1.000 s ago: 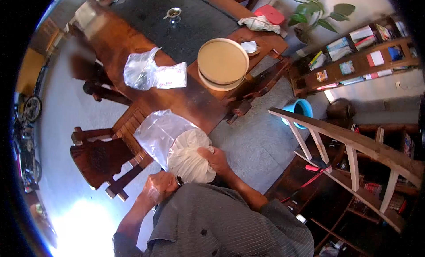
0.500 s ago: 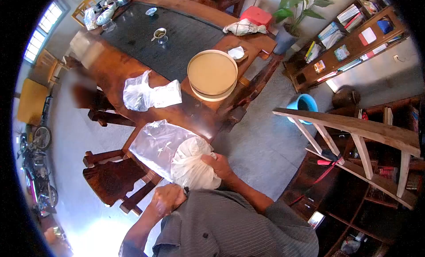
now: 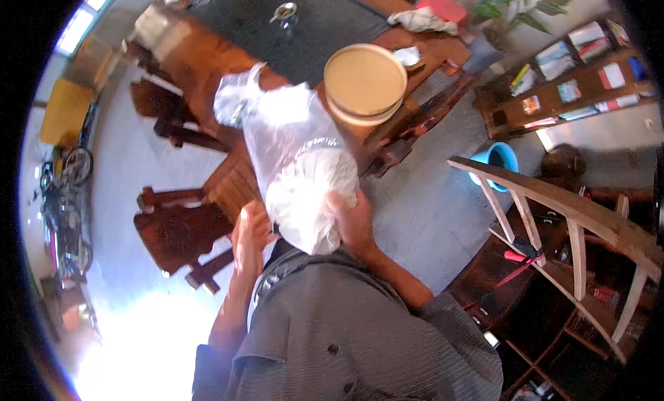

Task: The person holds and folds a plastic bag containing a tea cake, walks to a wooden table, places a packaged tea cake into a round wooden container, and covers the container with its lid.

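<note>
In front of my body is a white bundle, bunched like cloth, with a clear plastic bag stretching from it toward the table. My right hand grips the bundle's right side, thumb pressed into its folds. My left hand is at the bundle's left edge with its fingers curled in. A small dark spot shows by those fingertips; I cannot make out what it is. Another crumpled clear plastic bag lies on the wooden table beyond.
A round sieve-like tray sits on the table, with a small metal strainer farther back. Wooden chairs stand at left. To the right are a blue bucket, a wooden ladder-like frame and shelves.
Both hands and the white bundle have risen away from my body. The clear bag has lifted with it and overlaps the table items. The whole view has shifted.
</note>
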Available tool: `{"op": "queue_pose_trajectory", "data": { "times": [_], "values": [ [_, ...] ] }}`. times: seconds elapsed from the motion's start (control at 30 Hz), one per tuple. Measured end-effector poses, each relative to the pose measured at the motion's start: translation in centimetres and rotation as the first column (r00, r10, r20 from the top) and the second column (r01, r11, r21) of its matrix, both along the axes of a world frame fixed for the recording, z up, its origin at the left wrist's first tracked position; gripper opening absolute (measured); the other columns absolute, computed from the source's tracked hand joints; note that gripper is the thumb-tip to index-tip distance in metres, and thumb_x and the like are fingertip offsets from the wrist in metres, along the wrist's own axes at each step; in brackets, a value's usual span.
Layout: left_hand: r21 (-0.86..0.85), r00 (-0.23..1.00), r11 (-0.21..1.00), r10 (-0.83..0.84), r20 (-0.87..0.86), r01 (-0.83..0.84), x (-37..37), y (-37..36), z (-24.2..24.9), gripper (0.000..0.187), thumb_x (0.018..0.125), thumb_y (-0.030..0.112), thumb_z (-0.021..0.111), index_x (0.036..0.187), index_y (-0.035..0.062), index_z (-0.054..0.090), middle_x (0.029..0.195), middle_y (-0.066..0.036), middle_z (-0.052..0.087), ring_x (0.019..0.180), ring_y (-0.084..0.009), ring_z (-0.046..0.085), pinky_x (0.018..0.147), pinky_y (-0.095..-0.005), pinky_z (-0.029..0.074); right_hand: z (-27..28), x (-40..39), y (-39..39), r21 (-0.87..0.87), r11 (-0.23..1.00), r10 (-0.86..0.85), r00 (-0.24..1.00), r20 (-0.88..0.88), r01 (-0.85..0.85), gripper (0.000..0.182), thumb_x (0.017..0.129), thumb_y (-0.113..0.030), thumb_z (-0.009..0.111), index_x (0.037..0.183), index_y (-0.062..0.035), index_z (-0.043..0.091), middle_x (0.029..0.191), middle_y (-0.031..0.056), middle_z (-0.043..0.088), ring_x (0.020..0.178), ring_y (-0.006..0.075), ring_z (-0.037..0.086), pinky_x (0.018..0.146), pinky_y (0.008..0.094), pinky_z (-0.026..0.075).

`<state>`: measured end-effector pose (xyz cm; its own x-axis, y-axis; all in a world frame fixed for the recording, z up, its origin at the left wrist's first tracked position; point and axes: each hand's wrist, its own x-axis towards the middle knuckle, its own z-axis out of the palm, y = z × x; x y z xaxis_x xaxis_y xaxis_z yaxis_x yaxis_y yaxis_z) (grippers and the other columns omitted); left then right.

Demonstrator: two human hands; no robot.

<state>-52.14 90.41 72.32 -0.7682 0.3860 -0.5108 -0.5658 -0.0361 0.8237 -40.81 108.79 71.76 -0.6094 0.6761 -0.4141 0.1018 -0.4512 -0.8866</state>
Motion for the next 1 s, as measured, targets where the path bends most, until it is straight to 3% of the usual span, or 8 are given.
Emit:
{"op": "queue_pose_trajectory", "data": {
  "times": [0.07, 0.27, 0.3, 0.37, 0.47, 0.6, 0.8, 1.0],
  "values": [
    [0.247, 0.959, 0.964, 0.031, 0.280, -0.103, 0.9, 2.3, 0.6, 0.060, 0.095, 0.046, 0.066, 0.131, -0.0010, 0.056, 0.118, -0.014, 0.066, 0.106, -0.0232, 0.065, 0.091, -0.0363, 0.055, 1.3, 0.0, -1.1, 0.030, 0.998, 0.050, 0.999, 0.000, -0.050, 0.044, 0.091, -0.022, 0.066, 0.125, 0.0049, 0.054, 0.112, 0.0147, 0.065, 0.097, 0.0206, 0.064, 0.084, 0.0332, 0.053],
    [0.270, 0.948, 0.958, 0.009, 0.318, -0.100, 2.2, 0.8, -0.2, 0.056, 0.087, 0.023, 0.078, 0.129, -0.0052, 0.055, 0.119, -0.016, 0.066, 0.105, -0.0253, 0.067, 0.093, -0.0400, 0.056, 2.3, 2.1, -0.5, 0.211, 0.845, 0.470, 0.870, 0.149, -0.492, 0.042, 0.096, -0.028, 0.060, 0.123, 0.0031, 0.055, 0.114, 0.0179, 0.066, 0.105, 0.0272, 0.064, 0.092, 0.0387, 0.049],
    [0.279, 0.932, 0.952, 0.015, 0.362, -0.124, 1.9, 0.2, -1.0, 0.054, 0.087, 0.021, 0.078, 0.129, -0.0061, 0.055, 0.119, -0.017, 0.066, 0.104, -0.0265, 0.068, 0.093, -0.0410, 0.057, 2.0, 2.6, 0.2, 0.248, 0.777, 0.565, 0.815, 0.130, -0.578, 0.041, 0.098, -0.027, 0.057, 0.125, 0.0031, 0.055, 0.115, 0.0178, 0.066, 0.107, 0.0278, 0.063, 0.094, 0.0392, 0.048],
    [0.295, 0.904, 0.947, -0.011, 0.427, -0.128, 2.3, -0.4, -1.4, 0.054, 0.087, 0.020, 0.077, 0.129, -0.0062, 0.055, 0.119, -0.017, 0.067, 0.105, -0.0275, 0.068, 0.093, -0.0417, 0.057, -1.2, 4.7, 2.4, 0.589, 0.345, 0.685, 0.624, 0.375, -0.731, 0.041, 0.103, -0.025, 0.045, 0.132, 0.0028, 0.053, 0.122, 0.0159, 0.065, 0.111, 0.0289, 0.062, 0.098, 0.0399, 0.046],
    [0.342, 0.856, 0.930, -0.067, 0.513, -0.132, 2.6, -1.0, -1.9, 0.056, 0.089, 0.020, 0.074, 0.132, -0.0069, 0.051, 0.121, -0.019, 0.065, 0.108, -0.0300, 0.067, 0.097, -0.0433, 0.056, 2.2, 3.4, 3.1, 0.133, 0.762, 0.643, 0.764, -0.047, -0.634, 0.039, 0.101, -0.018, 0.050, 0.131, 0.0057, 0.055, 0.127, 0.0159, 0.063, 0.117, 0.0236, 0.060, 0.100, 0.0367, 0.047],
    [0.367, 0.794, 0.918, -0.109, 0.598, -0.150, 2.6, -1.2, -2.6, 0.058, 0.092, 0.022, 0.070, 0.136, -0.0068, 0.046, 0.127, -0.021, 0.062, 0.112, -0.0314, 0.065, 0.101, -0.0437, 0.053, 1.9, 3.4, 3.5, 0.159, 0.780, 0.606, 0.794, 0.051, -0.606, 0.040, 0.092, -0.007, 0.064, 0.130, 0.0046, 0.055, 0.120, 0.0143, 0.067, 0.108, 0.0189, 0.064, 0.095, 0.0338, 0.050],
    [0.384, 0.762, 0.908, -0.127, 0.635, -0.169, 2.0, -1.6, -2.4, 0.062, 0.094, 0.025, 0.066, 0.141, -0.0056, 0.040, 0.132, -0.022, 0.059, 0.118, -0.0317, 0.062, 0.104, -0.0453, 0.051, 1.6, 1.6, 1.9, 0.269, 0.773, 0.572, 0.815, 0.097, -0.574, 0.030, 0.093, -0.016, 0.069, 0.116, 0.0031, 0.062, 0.103, 0.0159, 0.073, 0.094, 0.0227, 0.071, 0.085, 0.0346, 0.055],
    [0.398, 0.730, 0.887, -0.110, 0.675, -0.234, 1.1, -1.8, -3.0, 0.060, 0.095, 0.020, 0.066, 0.141, -0.0061, 0.039, 0.132, -0.023, 0.059, 0.119, -0.0333, 0.061, 0.105, -0.0471, 0.050, 1.2, -0.3, 0.9, 0.832, 0.384, 0.439, 0.872, 0.217, -0.401, 0.009, 0.088, -0.005, 0.067, 0.090, 0.0018, 0.061, 0.073, 0.0196, 0.065, 0.064, 0.0341, 0.066, 0.056, 0.0394, 0.051]
  ]
}}
